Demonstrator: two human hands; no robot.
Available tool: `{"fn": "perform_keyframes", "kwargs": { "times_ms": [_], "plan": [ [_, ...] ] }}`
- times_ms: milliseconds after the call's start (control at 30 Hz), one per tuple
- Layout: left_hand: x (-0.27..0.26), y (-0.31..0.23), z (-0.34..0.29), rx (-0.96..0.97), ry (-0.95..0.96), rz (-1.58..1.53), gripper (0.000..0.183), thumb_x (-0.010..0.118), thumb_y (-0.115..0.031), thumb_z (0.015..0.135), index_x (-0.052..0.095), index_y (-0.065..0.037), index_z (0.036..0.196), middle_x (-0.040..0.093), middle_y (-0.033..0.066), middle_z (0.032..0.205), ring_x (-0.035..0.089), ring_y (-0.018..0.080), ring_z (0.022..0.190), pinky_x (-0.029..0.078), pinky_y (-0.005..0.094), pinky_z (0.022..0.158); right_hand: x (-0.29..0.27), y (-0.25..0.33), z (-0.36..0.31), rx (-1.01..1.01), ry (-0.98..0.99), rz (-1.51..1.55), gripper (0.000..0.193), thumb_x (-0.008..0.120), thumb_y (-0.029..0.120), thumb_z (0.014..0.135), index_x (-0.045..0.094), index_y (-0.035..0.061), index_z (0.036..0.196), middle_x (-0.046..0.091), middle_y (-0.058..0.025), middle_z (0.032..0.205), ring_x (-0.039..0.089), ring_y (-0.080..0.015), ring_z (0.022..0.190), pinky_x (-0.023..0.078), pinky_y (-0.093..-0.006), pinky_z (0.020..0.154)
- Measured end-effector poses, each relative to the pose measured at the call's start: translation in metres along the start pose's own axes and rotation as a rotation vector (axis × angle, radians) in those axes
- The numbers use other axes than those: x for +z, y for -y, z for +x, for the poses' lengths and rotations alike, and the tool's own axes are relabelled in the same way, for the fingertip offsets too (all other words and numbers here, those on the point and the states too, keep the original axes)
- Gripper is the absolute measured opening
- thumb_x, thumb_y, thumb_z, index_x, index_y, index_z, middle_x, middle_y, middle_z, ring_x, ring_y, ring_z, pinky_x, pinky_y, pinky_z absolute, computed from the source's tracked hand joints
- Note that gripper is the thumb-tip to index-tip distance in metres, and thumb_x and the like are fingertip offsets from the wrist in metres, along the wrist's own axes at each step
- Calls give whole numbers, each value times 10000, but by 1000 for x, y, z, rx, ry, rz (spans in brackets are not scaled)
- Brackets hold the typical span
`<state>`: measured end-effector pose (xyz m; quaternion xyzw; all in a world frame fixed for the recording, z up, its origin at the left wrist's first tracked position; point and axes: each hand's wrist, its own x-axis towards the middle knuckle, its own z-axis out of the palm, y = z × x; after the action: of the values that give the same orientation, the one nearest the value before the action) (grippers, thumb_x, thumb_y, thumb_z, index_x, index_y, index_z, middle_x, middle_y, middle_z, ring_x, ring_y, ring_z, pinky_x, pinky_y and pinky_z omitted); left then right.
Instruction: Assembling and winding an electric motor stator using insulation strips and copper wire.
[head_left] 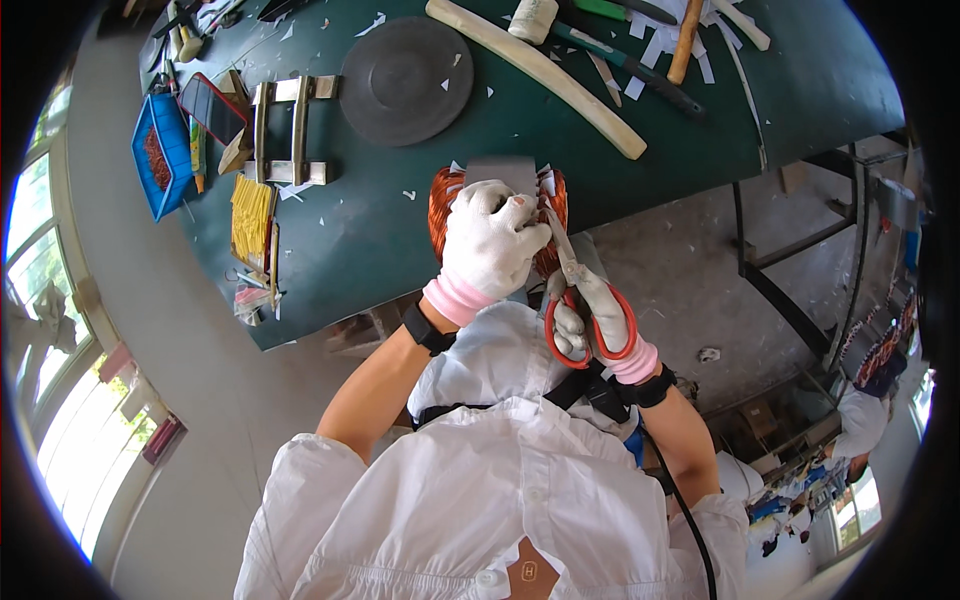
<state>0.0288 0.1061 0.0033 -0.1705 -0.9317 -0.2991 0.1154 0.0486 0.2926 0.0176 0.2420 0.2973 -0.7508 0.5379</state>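
My left hand (490,240), in a white glove with a pink cuff, grips a copper wire coil (446,200) with a grey insert at the near edge of the dark green table (340,240). My right hand (590,320), also gloved, holds red-handled scissors (585,300). The blades point up toward the coil's right side, right by my left fingers. Most of the coil is hidden behind my left hand.
On the table lie a round dark disc (405,80), a long pale wooden handle (540,75), a metal frame (290,130), yellow strips (252,215), a blue tray (165,155), hand tools and paper scraps. Another person (860,420) is at the far right, beyond a metal stand (800,270).
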Motion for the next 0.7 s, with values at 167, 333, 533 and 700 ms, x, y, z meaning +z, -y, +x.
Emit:
{"fn": "perform_keyframes", "kwargs": {
  "times_ms": [167,333,533,700],
  "plan": [
    [0,0,1,8,1,7,204,619,-89,521,649,-123,719,551,26,833,525,277,853,422,411,687,0,0,2,-3,15,61,408,388,440,963,520,63,879,395,5,497,372,-106,368,360,-239,386],
    [-1,-4,2,18,33,31,169,617,-108,538,643,-131,703,547,23,837,527,282,860,423,423,709,19,5,9,-100,-14,132,400,391,436,959,522,68,876,389,6,499,366,-106,373,356,-234,391],
    [5,-5,-10,10,0,73,157,624,-140,536,641,-162,691,538,11,850,526,273,868,432,429,749,11,20,6,-27,-96,88,366,431,413,951,505,71,842,343,47,455,314,-63,333,262,-192,309],
    [8,-11,-22,24,-31,94,189,638,-159,507,642,-187,694,534,-15,848,527,255,883,440,415,770,7,29,-4,-99,12,7,404,424,427,945,529,40,894,454,-21,513,438,-128,408,437,-270,447]
  ]
}}
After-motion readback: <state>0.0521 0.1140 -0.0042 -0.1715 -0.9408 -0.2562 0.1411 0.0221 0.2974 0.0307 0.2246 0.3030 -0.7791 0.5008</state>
